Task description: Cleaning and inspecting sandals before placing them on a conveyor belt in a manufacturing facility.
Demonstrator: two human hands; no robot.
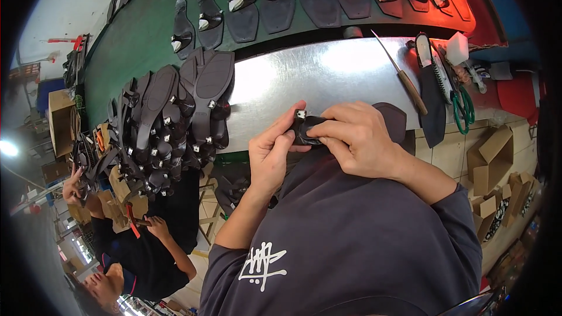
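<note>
Close to my body, both hands are on a black sandal [391,118] with a shiny square ornament on its strap. My left hand [270,153] grips the strap end, its thumb and fingers on either side beside the ornament. From the right, the bent fingers of my right hand [358,136] pinch the strap. The sole sticks out past my right wrist, partly hidden by that hand. To the left of my hands, a heap of black sandals [158,90] with similar ornaments overhangs the edge of the metal worktop [269,90].
Sandals stuffed with white paper line a green belt [140,41], red-lit at right. On the worktop's right lie a wooden-handled awl [411,89], green-handled scissors [463,111] and a white block [457,48]. A cardboard box [492,158] stands lower right. A co-worker [146,251] is at lower left.
</note>
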